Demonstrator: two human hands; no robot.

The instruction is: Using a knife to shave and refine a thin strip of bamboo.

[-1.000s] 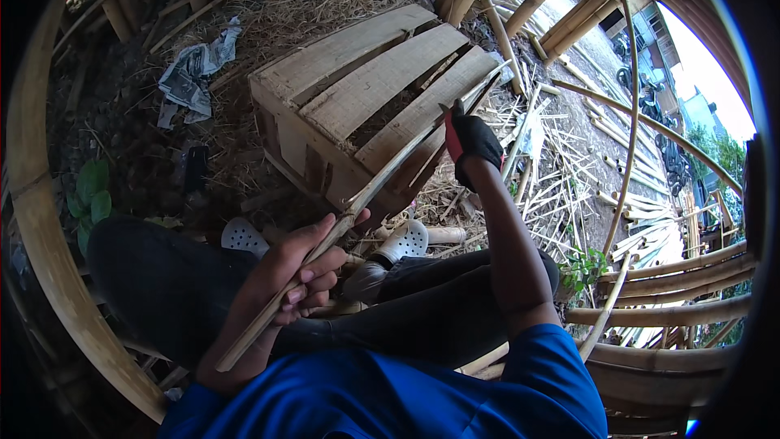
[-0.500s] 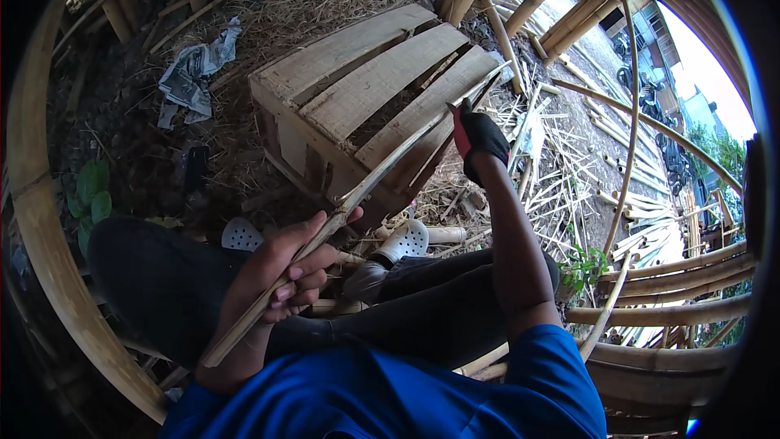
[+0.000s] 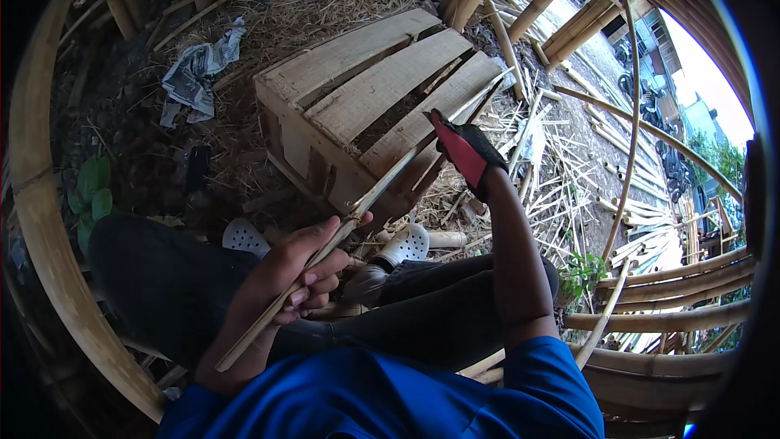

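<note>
Straw and split bamboo scraps litter the ground around a wooden pallet (image 3: pixel 382 106), with curved bamboo poles (image 3: pixel 49 219) ringing us. Our left hand (image 3: pixel 296 276) curls its fingers (image 3: pixel 321 283) closed around a long bamboo strip (image 3: pixel 357 215), which slants up across our dark trousers (image 3: pixel 162 284) toward the pallet. Our right hand (image 3: pixel 467 150), in a red and black glove, is closed at the strip's upper part; what it grips we cannot tell.

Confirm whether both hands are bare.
No: the right hand wears a red and black glove, while the left hand gripping the bamboo strip is bare.
</note>
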